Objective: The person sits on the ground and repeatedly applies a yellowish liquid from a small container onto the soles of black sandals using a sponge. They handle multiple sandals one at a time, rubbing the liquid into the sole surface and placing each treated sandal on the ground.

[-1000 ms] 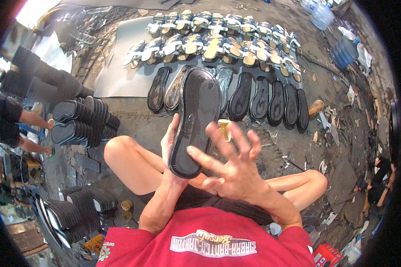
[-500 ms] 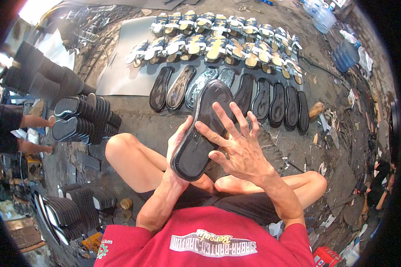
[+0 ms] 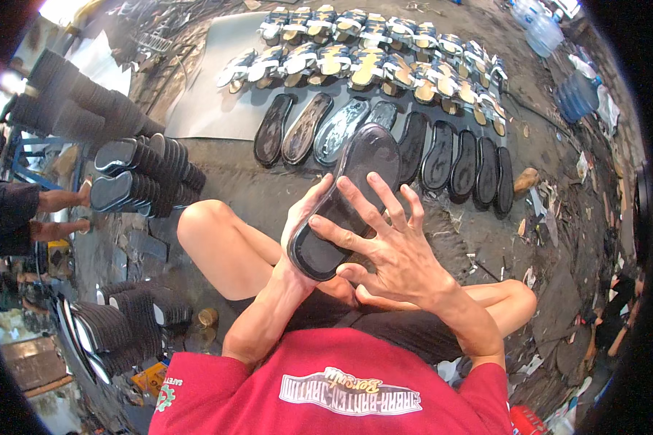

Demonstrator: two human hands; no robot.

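Observation:
My left hand (image 3: 302, 217) cradles a black sandal sole (image 3: 372, 154) from below, its thumb along the left edge. The sole is tilted over my lap, wide end pointing away from me, with a glossy rim and a duller, smeared face. Across that face lies my right hand (image 3: 399, 254), fingers spread apart, the index fingertip near the narrow end. Beyond the held sole, a row of dark soles (image 3: 463, 163) rests on the ground and partly on a grey sheet (image 3: 209, 109); some of them shine as if wet.
Strapped sandals (image 3: 334, 61) stand in two rows on the sheet. Stacked soles (image 3: 127, 185) rise at the left, with another stack (image 3: 127, 319) nearer me. Another person's legs (image 3: 62, 199) show at the left edge. Blue water jugs (image 3: 577, 94) and scattered scraps lie to the right.
My right fingers have slid toward the sole's narrow, near end. My left hand keeps its hold. The whole view has shifted slightly.

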